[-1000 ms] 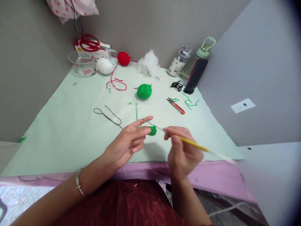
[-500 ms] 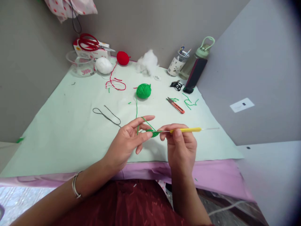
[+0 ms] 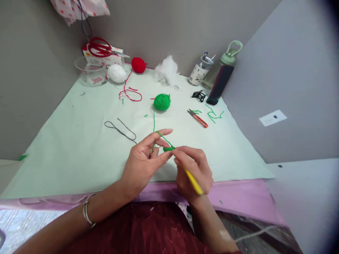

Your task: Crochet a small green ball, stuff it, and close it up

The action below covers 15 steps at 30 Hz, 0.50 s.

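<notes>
My left hand (image 3: pixel 144 158) pinches a small green crochet piece (image 3: pixel 168 149) between thumb and fingers, with its forefinger stretched out and the green yarn strand (image 3: pixel 154 121) looped over it. That strand runs back to a green yarn ball (image 3: pixel 162 102) on the pale green mat (image 3: pixel 79 141). My right hand (image 3: pixel 194 169) is closed around a yellow-handled crochet hook (image 3: pixel 194 183), fingertips right at the green piece, the handle pointing down toward my body.
Orange snips (image 3: pixel 198 118) and green yarn scraps (image 3: pixel 214 114) lie to the right. A black cord (image 3: pixel 120 129) lies left. At the back stand a red yarn ball (image 3: pixel 139 65), white ball (image 3: pixel 117 73), stuffing (image 3: pixel 166 68), glass bowl (image 3: pixel 90 71), red scissors (image 3: pixel 102 48), pen jar (image 3: pixel 199 72) and bottle (image 3: pixel 222 65).
My right hand has swung the hook from pointing right and level to pointing down toward me, its fingertips closing in on the green piece. My left hand has stayed almost still.
</notes>
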Motion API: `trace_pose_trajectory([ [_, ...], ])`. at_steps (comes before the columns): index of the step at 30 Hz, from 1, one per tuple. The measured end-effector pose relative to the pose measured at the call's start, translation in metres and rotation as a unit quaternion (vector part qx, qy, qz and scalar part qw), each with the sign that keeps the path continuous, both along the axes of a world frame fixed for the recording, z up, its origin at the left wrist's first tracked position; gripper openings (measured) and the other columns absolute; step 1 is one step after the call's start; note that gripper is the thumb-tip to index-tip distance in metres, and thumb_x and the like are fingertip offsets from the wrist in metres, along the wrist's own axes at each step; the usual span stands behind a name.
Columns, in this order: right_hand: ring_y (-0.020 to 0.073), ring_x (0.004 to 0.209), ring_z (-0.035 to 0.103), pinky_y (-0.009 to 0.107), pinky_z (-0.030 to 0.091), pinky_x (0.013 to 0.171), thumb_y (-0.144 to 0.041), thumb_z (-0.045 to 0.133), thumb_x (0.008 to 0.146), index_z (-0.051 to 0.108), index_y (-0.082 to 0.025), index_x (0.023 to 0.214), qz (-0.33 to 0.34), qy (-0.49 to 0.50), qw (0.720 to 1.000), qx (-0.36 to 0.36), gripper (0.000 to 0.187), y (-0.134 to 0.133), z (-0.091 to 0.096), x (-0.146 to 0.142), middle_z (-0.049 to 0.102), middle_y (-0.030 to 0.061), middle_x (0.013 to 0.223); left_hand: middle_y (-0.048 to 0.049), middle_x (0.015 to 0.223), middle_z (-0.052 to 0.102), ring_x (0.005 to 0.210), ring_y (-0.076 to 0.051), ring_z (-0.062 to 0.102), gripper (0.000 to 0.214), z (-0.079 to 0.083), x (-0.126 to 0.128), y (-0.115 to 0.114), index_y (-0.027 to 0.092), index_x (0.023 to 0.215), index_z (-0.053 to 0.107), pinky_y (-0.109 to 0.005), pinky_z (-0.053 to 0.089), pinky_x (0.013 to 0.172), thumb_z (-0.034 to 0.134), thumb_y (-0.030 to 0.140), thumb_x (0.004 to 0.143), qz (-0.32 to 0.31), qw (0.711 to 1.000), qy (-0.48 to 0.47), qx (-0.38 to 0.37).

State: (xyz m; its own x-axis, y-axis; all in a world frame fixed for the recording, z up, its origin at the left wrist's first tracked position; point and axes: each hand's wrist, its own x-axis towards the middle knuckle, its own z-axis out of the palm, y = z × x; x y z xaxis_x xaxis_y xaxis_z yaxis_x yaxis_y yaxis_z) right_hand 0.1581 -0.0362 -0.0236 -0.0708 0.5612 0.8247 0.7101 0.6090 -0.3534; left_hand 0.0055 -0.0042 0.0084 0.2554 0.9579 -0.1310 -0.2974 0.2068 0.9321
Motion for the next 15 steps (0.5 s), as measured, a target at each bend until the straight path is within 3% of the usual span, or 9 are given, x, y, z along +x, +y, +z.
trace_pose_trajectory([
  [3,0.0222,0.098,0.073,0.036,0.063,0.075,-0.010,0.067,0.095,0.076,-0.031,0.122,-0.016,-0.001,1.000,0.016,0.035,0.002,-0.002,0.000,0.075,0.0074,0.111,0.0039,0.083,0.061,0.047,-0.001,0.031,0.057,0.001,-0.002,0.004,0.022,0.134,0.068,-0.018,0.026,0.039,0.086,0.026,0.080,-0.065,0.987,-0.107,-0.100],
  [5,0.0212,0.089,0.072,0.037,0.061,0.070,-0.013,0.061,0.098,0.077,-0.031,0.117,0.015,0.109,0.994,-0.025,0.030,0.004,0.001,0.001,0.075,0.0060,0.103,0.0064,0.073,0.055,0.046,-0.001,0.022,0.053,0.001,-0.004,0.007,0.017,0.130,0.070,-0.016,0.022,0.038,0.086,0.026,0.081,-0.083,0.975,-0.146,-0.149],
  [9,0.0169,0.070,0.065,0.034,0.054,0.061,-0.021,0.057,0.102,0.077,-0.025,0.102,0.097,0.316,0.936,-0.119,0.021,0.011,0.013,0.001,0.073,0.0038,0.085,0.0066,0.072,0.053,0.047,0.000,0.021,0.044,0.001,-0.007,0.011,0.019,0.123,0.075,-0.014,0.023,0.038,0.086,0.023,0.080,-0.072,0.974,-0.162,-0.143],
  [12,0.0172,0.075,0.067,0.033,0.056,0.064,-0.022,0.059,0.102,0.077,-0.025,0.101,0.117,0.311,0.929,-0.164,0.019,0.012,0.016,-0.001,0.076,0.0041,0.091,0.0034,0.085,0.060,0.051,-0.001,0.034,0.044,-0.001,-0.004,0.008,0.023,0.122,0.077,-0.014,0.030,0.038,0.087,0.022,0.079,-0.064,0.982,-0.139,-0.114],
  [15,0.0173,0.082,0.070,0.034,0.058,0.070,-0.013,0.060,0.100,0.078,-0.028,0.110,0.075,0.232,0.959,-0.142,0.025,0.007,0.012,-0.003,0.077,0.0031,0.095,0.0014,0.092,0.063,0.059,-0.004,0.044,0.046,-0.003,0.000,0.005,0.025,0.124,0.077,-0.013,0.036,0.041,0.087,0.023,0.079,-0.040,0.989,-0.115,-0.079],
])
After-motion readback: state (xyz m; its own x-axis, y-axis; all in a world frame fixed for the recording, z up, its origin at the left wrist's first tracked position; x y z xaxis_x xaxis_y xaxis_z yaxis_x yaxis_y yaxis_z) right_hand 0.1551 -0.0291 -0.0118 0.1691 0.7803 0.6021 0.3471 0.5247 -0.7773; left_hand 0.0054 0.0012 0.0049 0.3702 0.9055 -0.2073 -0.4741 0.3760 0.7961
